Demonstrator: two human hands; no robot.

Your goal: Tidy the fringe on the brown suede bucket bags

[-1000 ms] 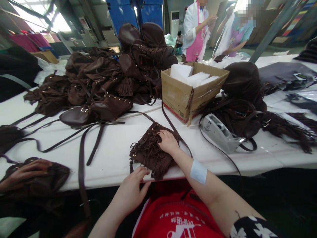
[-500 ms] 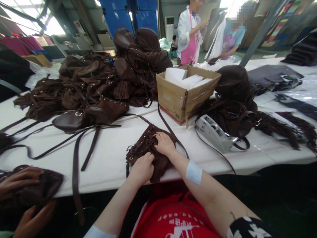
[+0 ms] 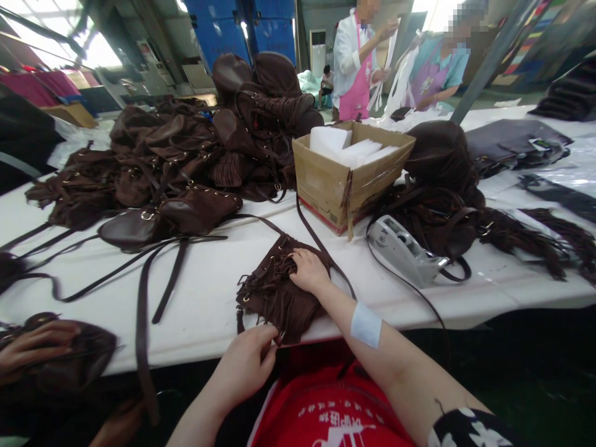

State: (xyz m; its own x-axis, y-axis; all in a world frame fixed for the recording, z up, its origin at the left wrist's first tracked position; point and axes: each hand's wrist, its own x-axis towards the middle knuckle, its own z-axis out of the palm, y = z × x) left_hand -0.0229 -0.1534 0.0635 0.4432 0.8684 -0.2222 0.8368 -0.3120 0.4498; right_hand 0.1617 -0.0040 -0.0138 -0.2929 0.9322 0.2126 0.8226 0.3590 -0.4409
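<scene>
In front of me a dark brown fringed handbag [image 3: 298, 304] lies on the table, its strap running back toward the cardboard box. My right hand [image 3: 310, 271] presses on the upper part of the bag, fingers curled over the bunched fringe near the gold eyelets. At the bag's lower edge, by the table's front, my left hand [image 3: 251, 355] is closed in a pinch on ends of the fringe. The strands between my two hands hang fairly straight across the bag. What lies under my right palm is hidden.
A big heap of brown bags [image 3: 162, 143] covers the table's left and back. A cardboard box [image 3: 321, 186] with white foam sheets [image 3: 330, 141] and a grey tape dispenser [image 3: 405, 251] stand on the right. A co-worker's hand [image 3: 40, 341] holds another bag at left.
My left hand has slid down and toward me, from the middle of the bag to its lower edge, and the fringe lies straighter. My right hand stays put.
</scene>
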